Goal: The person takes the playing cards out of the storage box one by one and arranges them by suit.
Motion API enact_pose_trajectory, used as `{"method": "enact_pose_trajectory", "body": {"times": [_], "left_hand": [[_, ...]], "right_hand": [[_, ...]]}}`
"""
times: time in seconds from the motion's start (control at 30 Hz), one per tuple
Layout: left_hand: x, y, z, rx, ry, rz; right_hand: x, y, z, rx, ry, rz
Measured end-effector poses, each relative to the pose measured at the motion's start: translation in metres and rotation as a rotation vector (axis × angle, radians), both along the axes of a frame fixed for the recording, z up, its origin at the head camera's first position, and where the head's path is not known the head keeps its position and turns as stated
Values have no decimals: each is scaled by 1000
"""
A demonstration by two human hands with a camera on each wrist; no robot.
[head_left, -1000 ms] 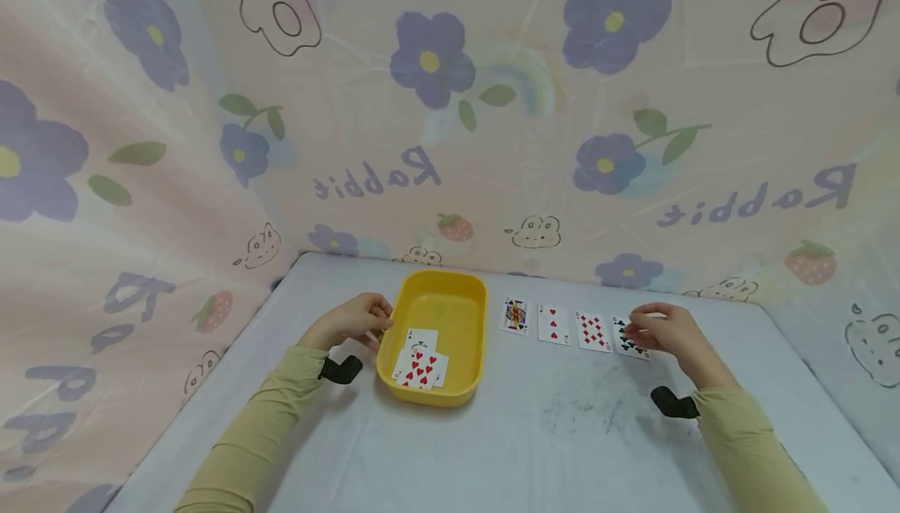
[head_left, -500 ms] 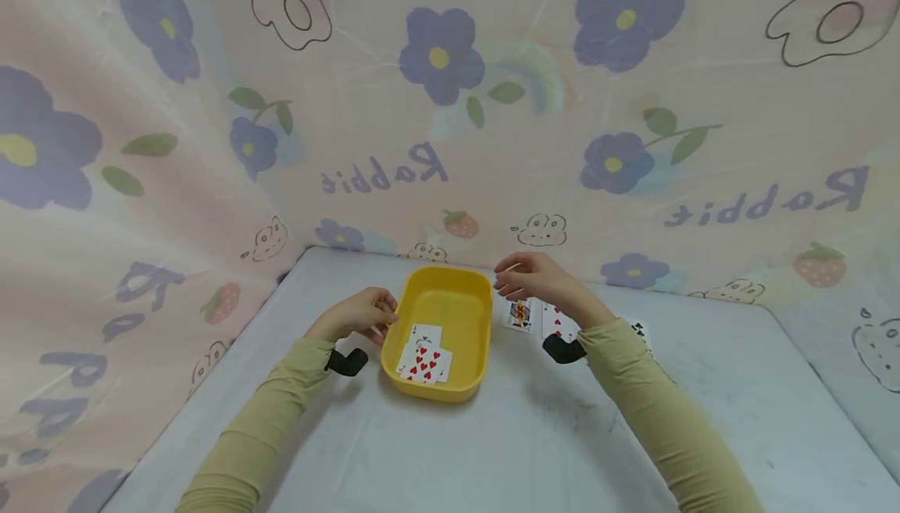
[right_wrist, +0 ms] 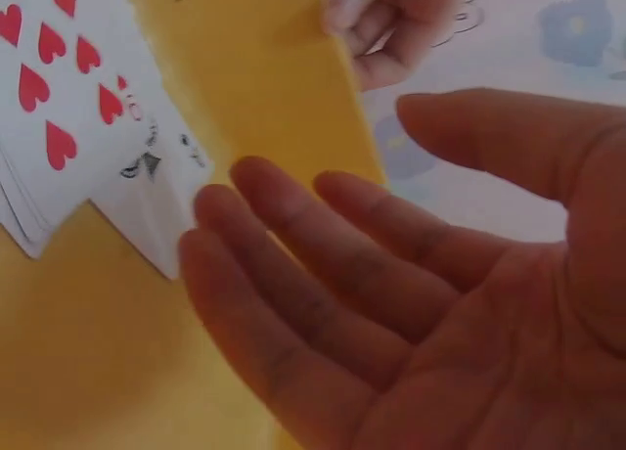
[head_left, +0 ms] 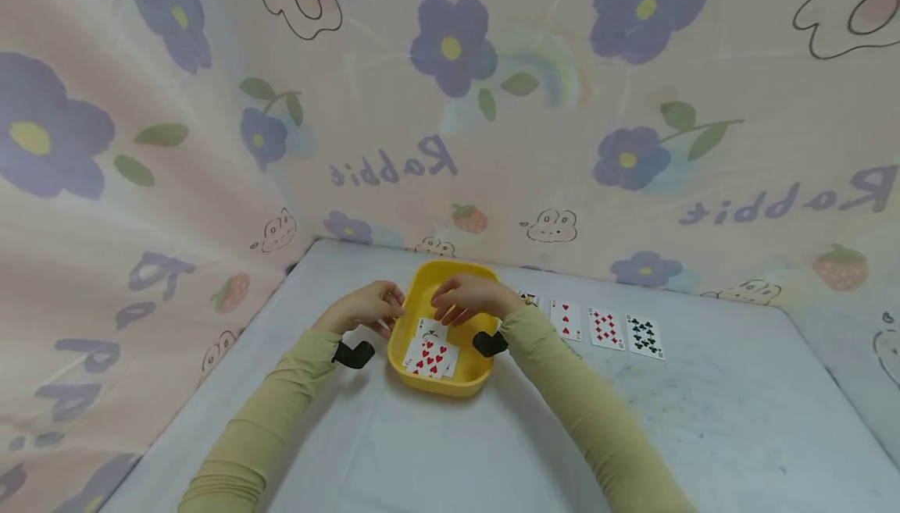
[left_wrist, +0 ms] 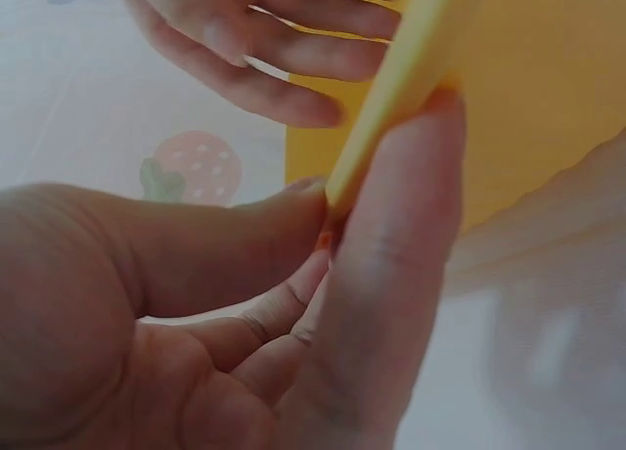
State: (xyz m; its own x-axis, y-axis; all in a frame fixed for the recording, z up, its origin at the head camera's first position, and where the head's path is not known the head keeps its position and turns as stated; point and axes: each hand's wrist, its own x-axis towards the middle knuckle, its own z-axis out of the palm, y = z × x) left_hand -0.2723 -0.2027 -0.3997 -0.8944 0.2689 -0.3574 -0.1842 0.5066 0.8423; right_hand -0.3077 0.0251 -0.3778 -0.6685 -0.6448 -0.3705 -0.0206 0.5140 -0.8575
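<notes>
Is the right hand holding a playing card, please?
No, the right hand is empty, its bare palm visible over the yellow tray.

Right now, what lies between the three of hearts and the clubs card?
A single face-up diamonds card lies between the three of hearts and the clubs card; the head view shows it.

Right wrist feed: I've got the right hand [right_wrist: 411, 303] palm to camera over the yellow tray [right_wrist: 249, 54], four fingers loosely extended, thumb held apart. Fingertips sit just beside a black-print card [right_wrist: 159, 201]; I can't tell if they touch. That card is partly under a hearts card [right_wrist: 65, 86] cut off by frame, more card edges [right_wrist: 24, 233] below. Up top I see the left hand [right_wrist: 406, 24], blurred, gripping the tray's rim. Flower-print sheet [right_wrist: 577, 29] upper right.
</notes>
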Motion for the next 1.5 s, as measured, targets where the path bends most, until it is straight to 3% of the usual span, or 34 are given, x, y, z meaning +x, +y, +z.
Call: {"method": "enact_pose_trajectory", "body": {"times": [0.47,0.7,0.9,1.2,1.33,1.5], "left_hand": [[5,3,-5,9,-19,21],[6,5,-1,17,-13,-18],[5,4,0,4,-6,-1],[5,2,2,-20,6,12],[4,3,5,-7,6,12],[3,2,3,10,-3,1]], "right_hand": [[3,-11,-24,147,-95,54],[6,-11,-20,256,4,84],[7,-7,-12,278,109,119],[12,2,5,236,212,60],[13,17,13,154,305,18],[15,50,14,23,357,-2]]}}
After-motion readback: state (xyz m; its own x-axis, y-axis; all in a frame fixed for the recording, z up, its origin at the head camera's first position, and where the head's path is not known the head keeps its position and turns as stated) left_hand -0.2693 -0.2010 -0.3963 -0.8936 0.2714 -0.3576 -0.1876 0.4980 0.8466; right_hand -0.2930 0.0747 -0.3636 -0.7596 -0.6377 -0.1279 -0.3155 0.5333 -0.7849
